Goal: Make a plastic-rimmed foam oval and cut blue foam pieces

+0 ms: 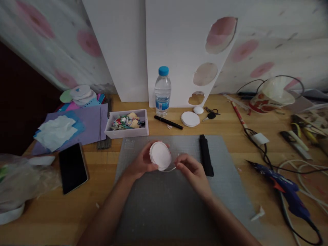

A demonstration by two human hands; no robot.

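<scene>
My left hand (140, 163) is wrapped round a small white round disc (161, 155), tilted so one flat face shows, with the thumb along its lower edge. From the disc's lower rim a thin pale strip (169, 169) curves off to the right. The far end of that strip is pinched between thumb and fingertips of my right hand (191, 169). Both hands are above the grey cutting mat (164, 212). On the mat, just right of my right hand, lies a black narrow pouch-like object (206, 155).
Behind the mat are a water bottle (163, 90), a black pen (168, 122), another white disc (190, 119) and a box of scraps (127, 131). A phone (73, 168) lies left. The blue glue gun (284, 189) and its cables are right. White boards (176, 44) lean behind.
</scene>
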